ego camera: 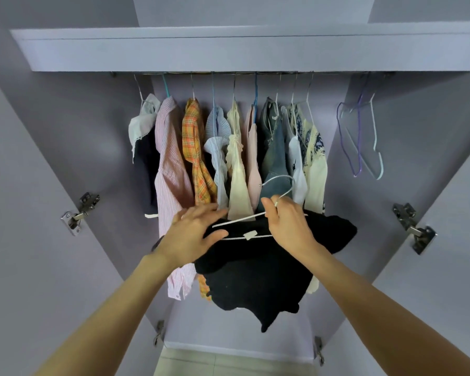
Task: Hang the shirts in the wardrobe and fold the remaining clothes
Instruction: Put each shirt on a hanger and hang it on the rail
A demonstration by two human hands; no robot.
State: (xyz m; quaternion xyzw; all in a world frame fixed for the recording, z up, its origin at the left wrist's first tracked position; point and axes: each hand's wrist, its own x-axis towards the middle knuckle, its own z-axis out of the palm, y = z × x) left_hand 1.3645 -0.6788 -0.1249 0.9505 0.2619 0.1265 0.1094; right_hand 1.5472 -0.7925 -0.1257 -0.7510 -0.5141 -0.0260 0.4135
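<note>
A black shirt (258, 270) hangs on a white wire hanger (239, 219) that I hold in front of the open wardrobe. My right hand (288, 223) grips the hanger just below its hook, which points up toward the rail. My left hand (196, 232) lies on the shirt's left shoulder, its fingers spread over the fabric and the thumb pressed against the collar. Behind it, several shirts hang in a row on the rail (228, 74): a pink striped one (171, 169), an orange plaid one (196, 147), cream and denim ones.
Two bare hangers (364, 137), purple and pale blue, hang at the rail's right end. The shelf board (250, 50) juts out above the rail. Both wardrobe doors stand open, with metal hinges at the left (79, 213) and right (413, 226). Pale floor shows below.
</note>
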